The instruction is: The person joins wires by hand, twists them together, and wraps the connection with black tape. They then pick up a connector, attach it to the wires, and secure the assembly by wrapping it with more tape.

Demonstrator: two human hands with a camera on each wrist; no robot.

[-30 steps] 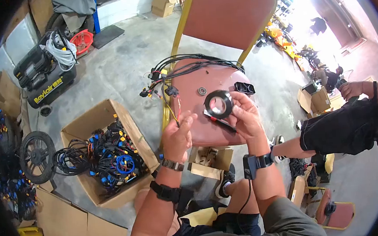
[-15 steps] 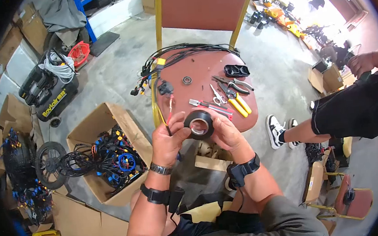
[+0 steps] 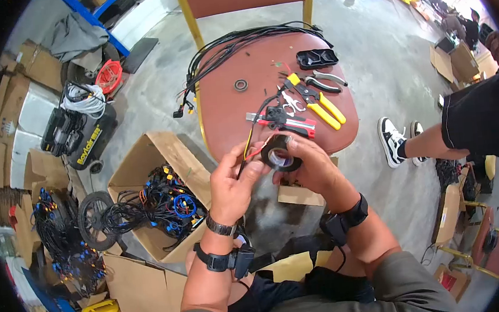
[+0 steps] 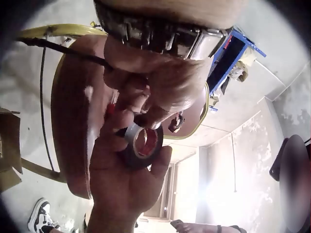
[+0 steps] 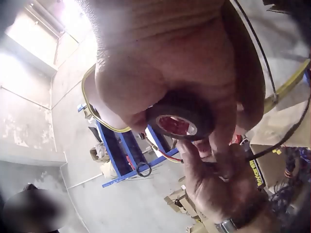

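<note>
My right hand grips a roll of black tape, its ring facing me; the roll also shows close up in the right wrist view. Just left of it, my left hand pinches thin yellow, red and black wires between thumb and fingers. In the left wrist view the left hand lies against the tape roll. Beyond the hands, on the red chair seat, lie a red-handled cutter, yellow-handled pliers, white scissors and black-handled pliers.
A bundle of black cables, a bearing and a black tray are on the seat. A cardboard box of wiring stands on the left, beside a wheel. Another person's leg is at the right.
The right hand has brought the tape roll beside the wires in the left hand. The head view has shifted, and the tools on the seat now show more fully.
</note>
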